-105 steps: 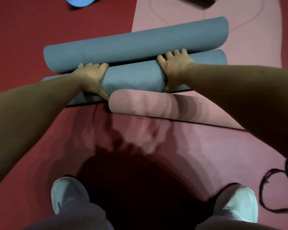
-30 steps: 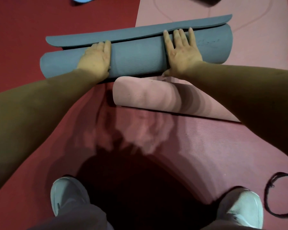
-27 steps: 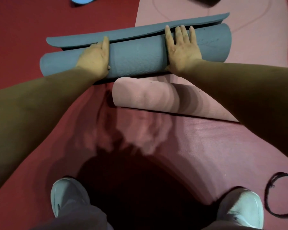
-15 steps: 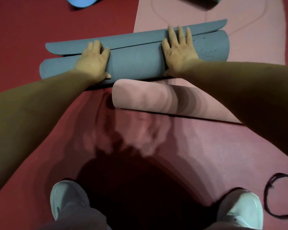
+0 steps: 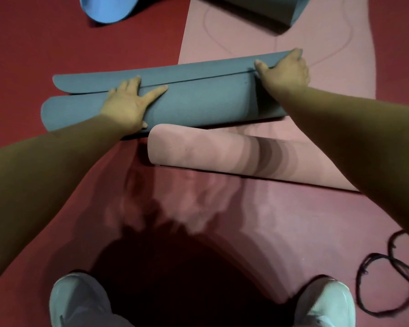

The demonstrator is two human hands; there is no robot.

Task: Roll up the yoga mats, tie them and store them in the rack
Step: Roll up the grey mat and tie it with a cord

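Your left hand lies flat on the grey-blue mat, its fingers straight and spread across the roll, with the tips at the seam where the loose flap begins. Your right hand is at the roll's right end, fingers curled over the flap's far edge and thumb on top, gripping it. The roll lies across the flat pink mat and the red floor, just beyond a pink roll. A black cord lies near your right shoe; another grey roll sits farther off
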